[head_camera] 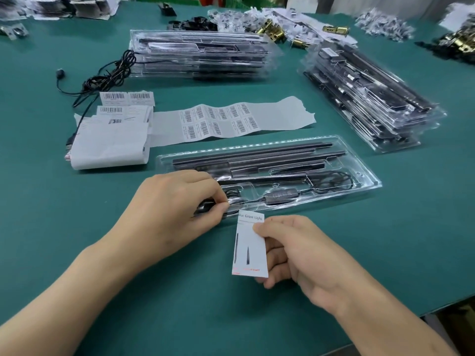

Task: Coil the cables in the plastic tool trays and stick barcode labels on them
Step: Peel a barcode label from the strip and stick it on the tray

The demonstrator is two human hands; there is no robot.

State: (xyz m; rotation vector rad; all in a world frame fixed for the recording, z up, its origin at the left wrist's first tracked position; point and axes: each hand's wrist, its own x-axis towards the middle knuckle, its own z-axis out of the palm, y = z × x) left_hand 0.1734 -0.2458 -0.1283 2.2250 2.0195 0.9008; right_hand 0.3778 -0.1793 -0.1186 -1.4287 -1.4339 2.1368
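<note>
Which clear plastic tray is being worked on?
The lone, nearest clear plastic tray; the left hand pinches its black cable. Other trays sit stacked behind.

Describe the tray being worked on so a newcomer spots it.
On the green table, below the barcode label strip, one clear tray lies alone nearest the person. Unlike the two tray stacks behind, it is single, with the left hand pinching its cable.

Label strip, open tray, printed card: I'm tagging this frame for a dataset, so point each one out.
label strip [216, 127]: head view, on a barcode label mid-strip.
open tray [365, 176]: head view, on its bare clear right end.
printed card [251, 249]: head view, on the card's white middle.
</note>
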